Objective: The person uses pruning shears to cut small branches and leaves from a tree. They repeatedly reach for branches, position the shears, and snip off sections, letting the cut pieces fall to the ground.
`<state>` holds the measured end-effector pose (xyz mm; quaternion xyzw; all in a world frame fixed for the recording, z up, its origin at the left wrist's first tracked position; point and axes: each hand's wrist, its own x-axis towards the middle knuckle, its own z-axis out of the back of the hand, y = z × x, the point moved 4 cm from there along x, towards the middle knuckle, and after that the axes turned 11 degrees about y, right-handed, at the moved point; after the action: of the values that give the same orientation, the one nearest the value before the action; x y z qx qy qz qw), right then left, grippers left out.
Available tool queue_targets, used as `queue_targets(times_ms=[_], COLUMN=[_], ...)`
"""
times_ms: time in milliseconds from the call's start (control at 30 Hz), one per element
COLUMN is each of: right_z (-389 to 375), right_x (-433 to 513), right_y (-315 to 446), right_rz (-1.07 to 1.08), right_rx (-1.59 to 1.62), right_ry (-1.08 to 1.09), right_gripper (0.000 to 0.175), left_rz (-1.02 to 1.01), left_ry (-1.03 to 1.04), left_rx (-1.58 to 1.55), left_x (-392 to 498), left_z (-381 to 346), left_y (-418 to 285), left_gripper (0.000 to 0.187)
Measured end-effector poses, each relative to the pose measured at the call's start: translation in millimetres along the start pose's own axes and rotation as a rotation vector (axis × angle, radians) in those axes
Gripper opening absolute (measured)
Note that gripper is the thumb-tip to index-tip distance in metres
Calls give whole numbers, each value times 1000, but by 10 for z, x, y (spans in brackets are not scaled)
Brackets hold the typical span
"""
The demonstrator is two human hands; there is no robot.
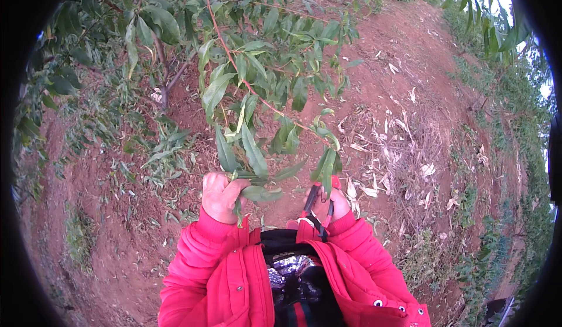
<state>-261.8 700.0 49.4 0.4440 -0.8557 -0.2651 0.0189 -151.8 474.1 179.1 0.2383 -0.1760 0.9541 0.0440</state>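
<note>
My left hand (222, 196) is closed on the stem end of a leafy green shoot (254, 153), whose long narrow leaves spread up and to the right of the fist. Red-and-black pruning shears (312, 198) are in my right hand (336, 204), pointing up among leaves; their blades are mostly hidden. A long reddish branch (250, 87) slants down from the top, and its leafy tip (327, 164) hangs just over the shears and my right hand. I cannot tell whether the blades touch it.
Dense leafy fruit-tree branches (164, 24) fill the upper left, with a forked trunk (164, 94) below them. Reddish soil (281, 213) slopes around me. Dry husks and twigs (390, 164) lie to the right, and a green plant row (522, 151) runs along the right edge.
</note>
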Motion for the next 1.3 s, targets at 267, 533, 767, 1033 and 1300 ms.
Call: queue_targets(times_ms=[267, 533, 767, 1033, 1300], right_z=[-196, -630, -952, -1279, -1528], right_x=[217, 306, 305, 398, 567], right_y=[-77, -767, -1094, -1069, -1012], right_rz=[-35, -111, -160, -227, -191], right_rx=[-233, -444, -586, -724, -843], right_ry=[114, 300, 424, 494, 653], right_gripper=[55, 62, 65, 67, 63], left_rz=[470, 681, 649, 648, 531], left_ry=[-363, -418, -403, -533, -591], left_rx=[-249, -758, -756, -906, -1261], left_x=[-843, -1214, -1304, -1285, -1314], left_z=[72, 426, 600, 743, 748], left_y=[380, 924, 1121, 1520, 1566], left_gripper=[16, 14, 18, 18, 17])
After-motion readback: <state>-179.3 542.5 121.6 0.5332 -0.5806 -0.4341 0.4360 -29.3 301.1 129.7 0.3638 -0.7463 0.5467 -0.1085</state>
